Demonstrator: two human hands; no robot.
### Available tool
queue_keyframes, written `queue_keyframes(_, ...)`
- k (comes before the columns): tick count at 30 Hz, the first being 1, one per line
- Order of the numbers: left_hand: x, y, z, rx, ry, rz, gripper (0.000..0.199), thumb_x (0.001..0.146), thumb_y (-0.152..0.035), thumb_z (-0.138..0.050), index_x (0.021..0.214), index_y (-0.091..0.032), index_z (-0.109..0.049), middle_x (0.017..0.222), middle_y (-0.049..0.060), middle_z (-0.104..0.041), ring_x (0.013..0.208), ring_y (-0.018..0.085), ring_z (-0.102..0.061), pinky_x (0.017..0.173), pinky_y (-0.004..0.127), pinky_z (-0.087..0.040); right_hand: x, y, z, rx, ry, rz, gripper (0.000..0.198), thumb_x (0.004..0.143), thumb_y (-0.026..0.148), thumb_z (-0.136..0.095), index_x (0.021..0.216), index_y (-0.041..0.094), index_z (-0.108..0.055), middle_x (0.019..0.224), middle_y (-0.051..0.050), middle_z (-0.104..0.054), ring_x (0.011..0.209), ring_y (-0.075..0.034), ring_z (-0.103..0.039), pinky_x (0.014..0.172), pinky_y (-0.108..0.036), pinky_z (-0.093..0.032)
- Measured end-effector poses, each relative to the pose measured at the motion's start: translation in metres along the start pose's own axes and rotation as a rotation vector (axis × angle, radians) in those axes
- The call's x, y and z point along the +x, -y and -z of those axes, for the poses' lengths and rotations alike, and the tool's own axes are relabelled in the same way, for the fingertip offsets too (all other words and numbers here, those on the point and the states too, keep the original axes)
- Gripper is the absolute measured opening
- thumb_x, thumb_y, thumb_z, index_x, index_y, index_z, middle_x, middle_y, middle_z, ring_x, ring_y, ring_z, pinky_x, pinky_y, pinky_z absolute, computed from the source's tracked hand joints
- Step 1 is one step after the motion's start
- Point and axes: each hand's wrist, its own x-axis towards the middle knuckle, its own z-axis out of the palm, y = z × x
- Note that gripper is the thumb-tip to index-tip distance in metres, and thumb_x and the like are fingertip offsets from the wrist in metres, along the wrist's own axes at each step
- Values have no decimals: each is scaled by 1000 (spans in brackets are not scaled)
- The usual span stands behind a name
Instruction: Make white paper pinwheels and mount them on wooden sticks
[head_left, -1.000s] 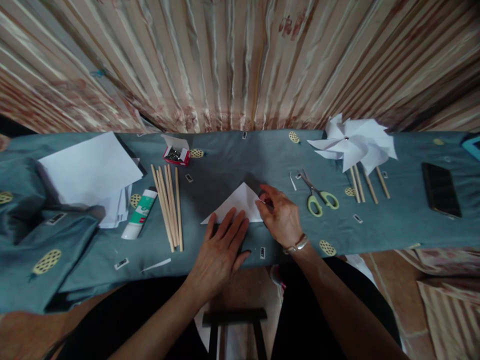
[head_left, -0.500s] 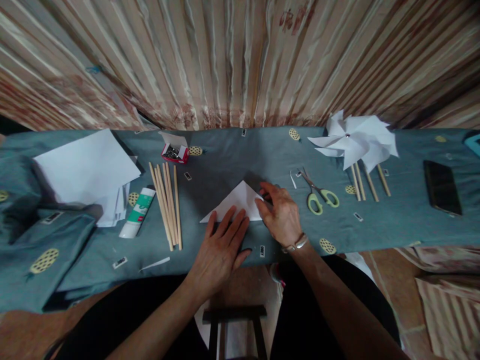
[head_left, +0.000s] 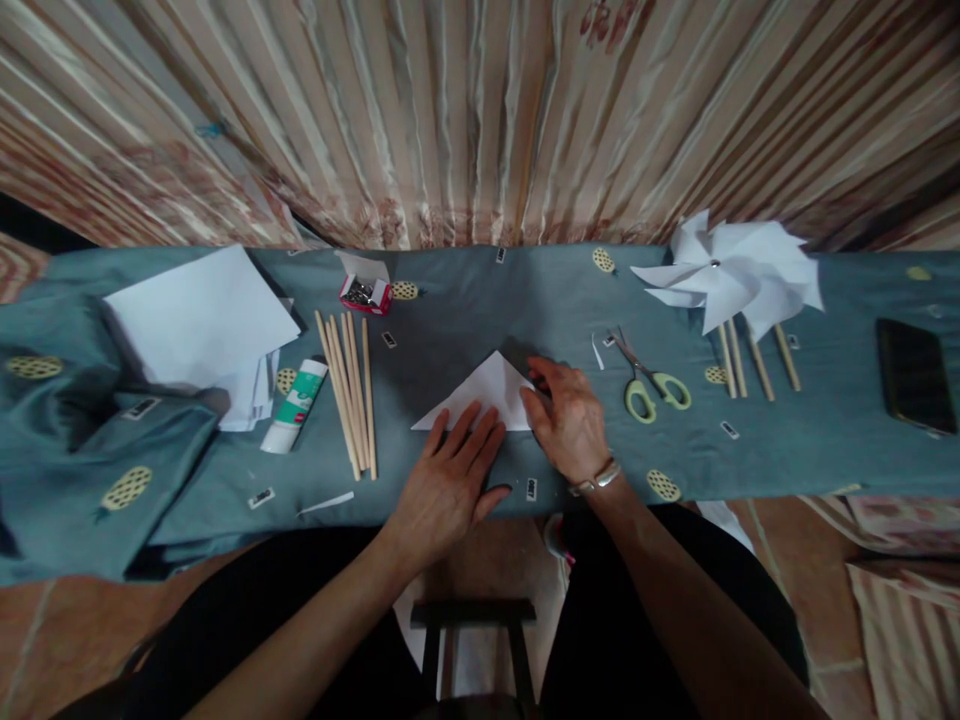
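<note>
A white sheet of paper (head_left: 491, 385), folded into a triangle with its point away from me, lies on the cloth-covered table. My left hand (head_left: 454, 470) rests flat on its lower left part, fingers spread. At the triangle's right corner, my right hand (head_left: 566, 415) has thumb and fingers curled round the paper's edge, hiding that corner. To the right of that hand lie scissors (head_left: 645, 385) with pale green handles and a thin paper strip (head_left: 597, 351). Several wooden sticks (head_left: 351, 395) are left of the paper.
A glue stick (head_left: 295, 406), a stack of white paper (head_left: 202, 320) and a red box of metal pins (head_left: 365, 293) are on the left. White paper pinwheels (head_left: 739, 275) on sticks and a dark phone (head_left: 916, 375) are on the right. A striped curtain (head_left: 450, 120) hangs behind.
The view has shifted slightly, so the table's things appear a little further right. Both hands remain at the folded paper, with hardly any movement relative to it.
</note>
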Motion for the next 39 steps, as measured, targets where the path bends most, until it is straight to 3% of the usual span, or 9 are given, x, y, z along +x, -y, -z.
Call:
queue_keyframes(6,-17,13,7,5,9,14,68,96,-53,-44,145,-5,-41,152,23,-43,146,32,-33,118,53,-29,0,-2,-1,26,-5,18,34,92,26,-49,123,17,-60,105,-11,-71,97,-28,-61,89,-45,-51)
queue_keyframes(15,-43,23,20,76,-38,80,64,96,-39,-51,147,-4,-37,150,24,-45,143,33,-37,116,58,-31,0,-2,-3,20,-10,2,35,90,22,-48,122,17,-61,105,-11,-70,98,-28,-60,89,-46,-52)
queue_keyframes(22,-35,14,23,83,-84,128,56,95,-37,-51,141,-6,-44,144,23,-53,138,35,-45,116,65,-22,-2,4,-2,-71,20,55,35,95,20,-43,126,14,-59,114,-15,-69,104,-30,-59,95,-47,-49)
queue_keyframes(30,-21,14,23,68,-139,121,47,95,-40,-53,126,-6,-57,134,22,-60,128,34,-53,113,59,-32,-13,24,-9,-171,2,65,49,95,31,-51,139,9,-47,141,-20,-55,126,-34,-51,104,-52,-39)
queue_keyframes(39,-21,16,23,90,-156,96,43,95,-34,-53,129,-8,-54,133,21,-62,126,34,-56,114,61,-28,-13,64,-27,-120,106,61,55,92,30,-55,142,8,-44,151,-19,-46,141,-30,-38,117,-49,-25)
